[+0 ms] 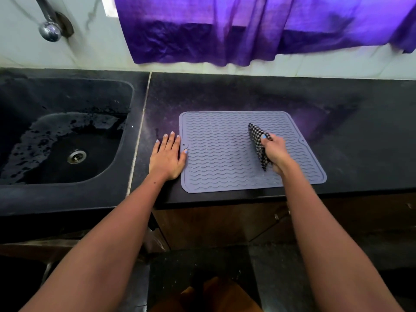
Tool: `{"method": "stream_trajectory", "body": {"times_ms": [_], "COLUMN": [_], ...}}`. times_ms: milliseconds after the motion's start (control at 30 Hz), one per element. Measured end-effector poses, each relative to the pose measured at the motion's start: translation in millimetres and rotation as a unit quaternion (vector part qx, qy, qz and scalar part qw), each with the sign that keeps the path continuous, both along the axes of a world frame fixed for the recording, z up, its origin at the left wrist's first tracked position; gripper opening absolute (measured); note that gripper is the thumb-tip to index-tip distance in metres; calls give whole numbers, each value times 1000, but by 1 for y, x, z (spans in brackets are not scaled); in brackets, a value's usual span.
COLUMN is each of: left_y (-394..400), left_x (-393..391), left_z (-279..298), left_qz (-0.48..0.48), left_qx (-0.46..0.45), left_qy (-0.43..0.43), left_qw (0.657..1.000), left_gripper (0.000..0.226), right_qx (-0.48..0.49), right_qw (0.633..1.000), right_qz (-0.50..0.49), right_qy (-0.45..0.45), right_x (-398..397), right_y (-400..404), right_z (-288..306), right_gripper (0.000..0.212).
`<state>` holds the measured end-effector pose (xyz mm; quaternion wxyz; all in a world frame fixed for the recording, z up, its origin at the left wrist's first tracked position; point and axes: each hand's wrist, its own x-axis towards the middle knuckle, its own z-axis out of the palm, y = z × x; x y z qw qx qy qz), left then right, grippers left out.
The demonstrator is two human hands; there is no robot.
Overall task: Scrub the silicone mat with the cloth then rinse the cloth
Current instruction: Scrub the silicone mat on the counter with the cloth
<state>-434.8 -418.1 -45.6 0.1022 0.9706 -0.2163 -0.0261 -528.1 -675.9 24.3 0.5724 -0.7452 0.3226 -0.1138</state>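
Both of your bare forearms reached forward from the bottom of the view, over the front edge of the black stone countertop [247, 91]. Your left hand [167, 155] lay flat on the counter just beside the left edge of the silicone mat [216, 152], fingers straight and slightly spread, thumb tip touching the mat's rim by the small hole there. Your right hand [275, 152] was over the right half of the mat, fingers curled and clamped on the checked cloth [258, 143]; the cloth was folded into a narrow wedge, black-and-white check, its lower edge down against the mat's wavy ridges. The mat itself was grey-lilac, rectangular with rounded corners, lying flat near the front edge of the counter, well to the right of the sink [65, 131]. The sink, black and set into the counter on the left, was wet, with water pooled around the metal drain [77, 156]. Farther back, a chrome tap [48, 21] came off the pale marble wall above the sink. A purple curtain [258, 30] hung behind the counter, its hem just above the backsplash ledge.
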Motion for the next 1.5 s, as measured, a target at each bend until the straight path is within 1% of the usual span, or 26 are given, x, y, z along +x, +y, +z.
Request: {"method": "stream_trajectory", "body": {"times_ms": [100, 167, 267, 300, 400, 500, 567, 600, 633, 667, 700, 733, 800, 867, 900, 967, 1000, 1067, 1167, 1233, 1267, 1333, 1400, 1433, 1467, 1500], "left_y": [0, 0, 0, 0, 1, 1, 1, 0, 0, 1, 1, 0, 1, 1, 1, 0, 0, -1, 0, -1, 0, 0, -1, -1, -3, -4], "left_x": [1, 1, 1, 2, 1, 1, 0, 0, 0, 0, 0, 0, -1, -1, -2, -2, -2, -2, -1, -1, -1, -1, 0, 1, 3, 6], "left_z": [0, -1, -1, -1, -3, -4, -4, -4, -3, -3, -3, -2, -2, -1, 0, 0, 0, -1, -2, -3, -3, -2, 0, 2, 4, 6], "left_qz": [2, 1, -3, -2, 0, -1, 1, 2, 2, 2, 2, 2, 6, 9, 9, 10, 10, 13, 14, 15, 16, 14, 11, 14, 19, 23], "left_qx": [-4, -10, -19, -18, -16, -14, -14, -14, -14, -16, -19, -22, -27, -29, -30, -29, -26, -23, -27, -24, -25, -26, -34, -44, -55, -64], "left_qy": [-4, -7, -8, -8, -8, -6, -4, -4, -5, -6, -8, -9, -9, -7, -7, -6, -7, -11, -12, -16, -15, -13, -7, -7, -12, -20], "left_qw": [1000, 1000, 1000, 1000, 1000, 1000, 1000, 1000, 1000, 1000, 1000, 1000, 1000, 1000, 999, 1000, 1000, 1000, 999, 999, 999, 999, 999, 999, 998, 997], "left_gripper": [60, 60, 59, 59, 60, 69, 74, 74, 75, 75, 77, 80, 85, 86, 86, 86, 86, 85, 85, 85, 85, 87, 88, 89, 89, 88], "right_qx": [-212, -293, -454, -469, -455, -428, -376, -310, -208, -92, -8, 19, -92, -239, -295, -398, -430, -453, -442, -379, -310, -105, 65, 74, 25, -64], "right_qw": [976, 950, 869, 861, 860, 867, 897, 930, 969, 994, 1000, 996, 992, 969, 952, 897, 874, 860, 865, 900, 930, 988, 997, 994, 993, 989], "right_qz": [4, 56, 115, 113, 136, 171, 169, 146, 98, 34, -29, -77, -91, -40, 7, 107, 133, 145, 165, 164, 152, 81, -27, -80, -113, -130], "right_qy": [54, 94, 156, 162, 185, 188, 162, 135, 91, 39, -8, -35, -4, 45, 77, 161, 183, 185, 169, 141, 124, 82, 16, -4, -4, 19], "right_x": [-6, -12, -19, -17, -11, -8, -6, -3, 0, 2, 4, 6, 6, 2, 0, -4, -5, -4, -2, 1, 3, 8, 12, 14, 14, 13], "right_y": [-3, 9, 20, 19, 12, 8, 3, 0, -5, -9, -16, -21, -27, -28, -28, -28, -30, -35, -41, -47, -50, -61, -74, -80, -83, -85], "right_z": [1, -18, -50, -54, -53, -49, -44, -40, -33, -24, -16, -8, 0, -4, -13, -37, -46, -51, -47, -41, -37, -20, 1, 7, 11, 10], "right_gripper": [44, 48, 59, 62, 65, 66, 62, 56, 50, 45, 42, 41, 45, 51, 54, 61, 63, 64, 62, 57, 54, 45, 39, 38, 40, 42]}}
